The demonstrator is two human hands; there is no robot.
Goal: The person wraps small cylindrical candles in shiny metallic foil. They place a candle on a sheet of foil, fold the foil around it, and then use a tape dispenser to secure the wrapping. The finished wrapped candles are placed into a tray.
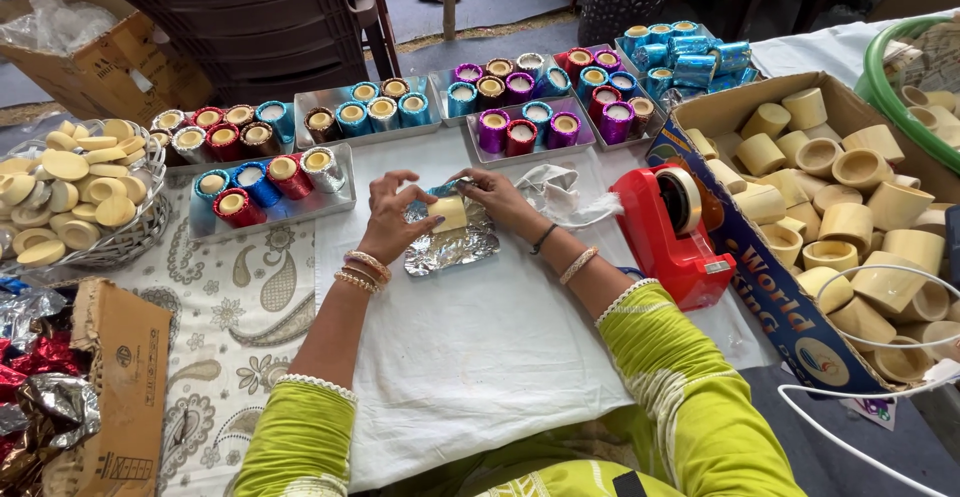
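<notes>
Both hands on a small cream cup laid on silver foil

The cream cup [449,213] lies on its side on the foil sheet [450,245], mid-bench, axis running left-right; left hand [395,219] fingers grip its left end, right hand [497,197] fingers press foil at its far-right edge.

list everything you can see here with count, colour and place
foil sheet: one, silver, on the white cloth under both hands
cup: one, cream, on the foil sheet between the hands
white cloth: one, centre of the table
tape dispenser: one, red, right of the hands
trays: several, silver, holding foil-wrapped cups in blue, red, purple and silver, along the far side
box: one, cardboard, right, full of plain cream cups
basket: one, wire, left, full of cream discs
foil scraps: a pile, red and silver, lower left
left hand: on the foil sheet and cup
right hand: on the foil's far edge
</notes>
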